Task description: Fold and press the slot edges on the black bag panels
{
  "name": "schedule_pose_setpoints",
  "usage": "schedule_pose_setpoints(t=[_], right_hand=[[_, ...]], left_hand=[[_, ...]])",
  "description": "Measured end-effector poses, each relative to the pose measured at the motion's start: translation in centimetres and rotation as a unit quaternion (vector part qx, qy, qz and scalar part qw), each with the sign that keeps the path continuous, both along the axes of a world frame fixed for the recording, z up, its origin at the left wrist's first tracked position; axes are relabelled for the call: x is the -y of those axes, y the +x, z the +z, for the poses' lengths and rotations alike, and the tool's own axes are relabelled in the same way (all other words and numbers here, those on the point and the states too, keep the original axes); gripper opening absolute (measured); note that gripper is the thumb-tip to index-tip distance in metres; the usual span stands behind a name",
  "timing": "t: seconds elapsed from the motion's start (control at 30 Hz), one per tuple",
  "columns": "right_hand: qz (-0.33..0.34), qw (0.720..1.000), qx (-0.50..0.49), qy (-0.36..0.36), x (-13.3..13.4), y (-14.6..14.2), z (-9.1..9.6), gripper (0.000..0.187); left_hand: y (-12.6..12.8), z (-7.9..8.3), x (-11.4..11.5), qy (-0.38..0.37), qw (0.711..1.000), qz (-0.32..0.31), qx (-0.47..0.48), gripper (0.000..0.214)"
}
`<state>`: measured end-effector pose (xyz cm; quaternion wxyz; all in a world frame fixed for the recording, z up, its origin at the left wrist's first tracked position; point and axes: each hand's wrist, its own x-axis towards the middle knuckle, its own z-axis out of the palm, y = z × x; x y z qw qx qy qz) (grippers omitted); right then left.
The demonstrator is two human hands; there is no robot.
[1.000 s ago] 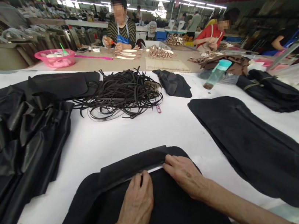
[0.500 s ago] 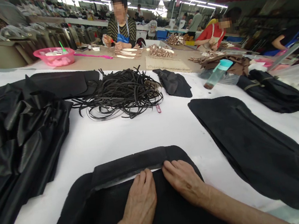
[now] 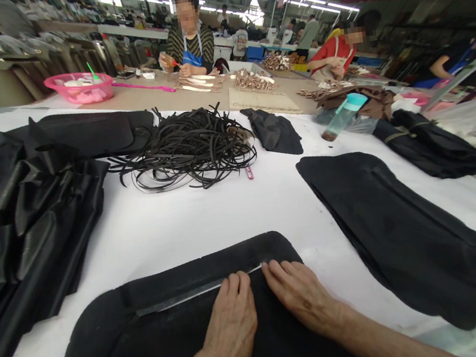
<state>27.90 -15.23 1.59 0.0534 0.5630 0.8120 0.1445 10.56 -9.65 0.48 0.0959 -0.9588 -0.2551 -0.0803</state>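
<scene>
A black sheet-material panel (image 3: pixel 110 338) with rounded corners lies on the white table in front of me. Near its far edge runs a long narrow gap with a pale strip (image 3: pixel 192 295) showing in it. My left hand (image 3: pixel 233 315) is closed on the panel's edge along this gap, fingers bent and held together. Just right of it, my right hand (image 3: pixel 298 288) grips the same edge near the gap's right end. The fingertips of both hands are curled under and partly hidden.
Black panels (image 3: pixel 399 226) are stacked at right, crumpled black material (image 3: pixel 15 233) at left. Farther back lie a tangle of black strips (image 3: pixel 189 147), a pink cutter (image 3: pixel 249 173), a bottle (image 3: pixel 342 116) and a pink basket (image 3: pixel 79 88). Co-workers (image 3: pixel 189 37) sit across the table.
The panel's far flap lies flatter, and more of the gap's left end shows. Both hands keep their grip on the edge, shifted slightly right. The whole view has moved a little.
</scene>
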Motion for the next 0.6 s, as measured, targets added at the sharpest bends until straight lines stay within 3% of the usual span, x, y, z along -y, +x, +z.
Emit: schedule_pose_setpoints(t=[0.2, 0.47, 0.6], right_hand=[[-0.02, 1.0, -0.018, -0.01, 0.3, 0.7, -0.4, 0.041], [-0.014, 1.0, 0.01, -0.012, 0.8, 2.6, -0.8, 0.046], [-0.015, 1.0, 0.018, -0.016, 1.5, 3.2, -1.0, 0.05]], left_hand=[[0.1, 0.2, 0.0, 0.01, 0.999, -0.001, -0.044, 0.042], [1.0, 0.5, -0.4, -0.084, 0.996, 0.03, -0.026, 0.046], [0.4, 0.0, -0.4, -0.079, 0.996, 0.033, -0.008, 0.045]])
